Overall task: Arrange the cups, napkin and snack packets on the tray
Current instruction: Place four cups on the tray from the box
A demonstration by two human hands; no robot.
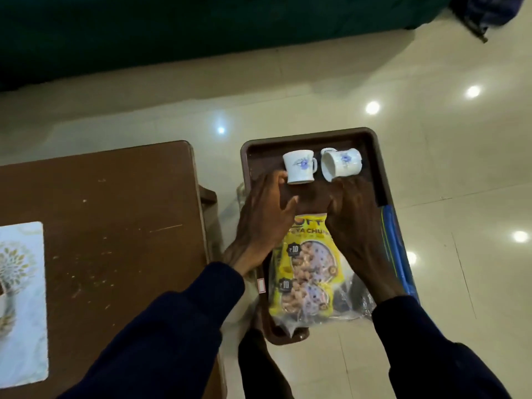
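Note:
A dark brown tray (pixel 374 156) rests low over the tiled floor. At its far end stand two white cups with blue flowers. The left cup (pixel 299 167) is upside down, and the right cup (pixel 342 164) lies on its side with its mouth to the left. A yellow snack packet (pixel 308 272) lies on the near half of the tray, with clear plastic wrapping (pixel 354 300) beside it. My left hand (pixel 264 214) touches the left cup's near side with spread fingers. My right hand (pixel 354 217) hovers over the packet's top, just below the right cup, its fingers hidden.
A brown wooden table (pixel 115 214) stands to the left, with a white patterned mat (pixel 20 298) on it. A blue object (pixel 397 249) lies along the tray's right side. Dark green furniture (pixel 172 33) fills the far background. Glossy cream floor tiles (pixel 460 174) surround the tray.

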